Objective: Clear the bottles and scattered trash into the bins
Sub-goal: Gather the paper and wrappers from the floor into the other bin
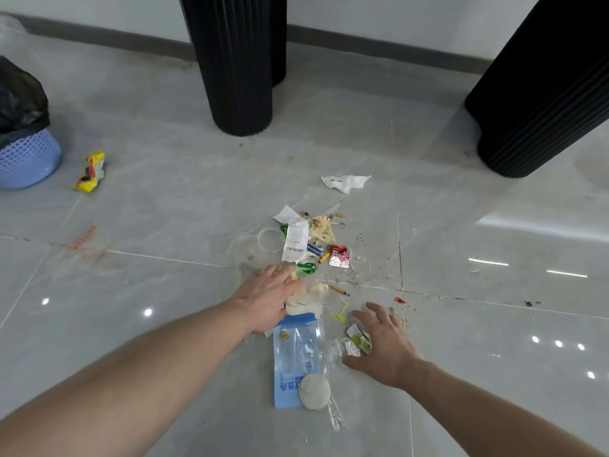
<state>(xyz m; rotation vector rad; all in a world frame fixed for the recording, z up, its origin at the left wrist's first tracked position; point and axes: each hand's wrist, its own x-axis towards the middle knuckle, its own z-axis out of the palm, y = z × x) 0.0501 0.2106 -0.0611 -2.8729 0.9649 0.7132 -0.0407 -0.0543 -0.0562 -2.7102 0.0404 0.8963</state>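
The floor [158, 199] was laid in large glossy grey tiles with thin pale grout lines, and it mirrored small bright ceiling lights. A white wall [379, 11] ran along the far side above a dark grey skirting board [379, 44]. Two ribbed black columns [240, 61] stood on the tiles, one central and one at right.

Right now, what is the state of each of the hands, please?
Left hand: open, fingers straight, over the trash pile, holding nothing.
Right hand: open, fingers spread, beside a small wrapper, holding nothing.
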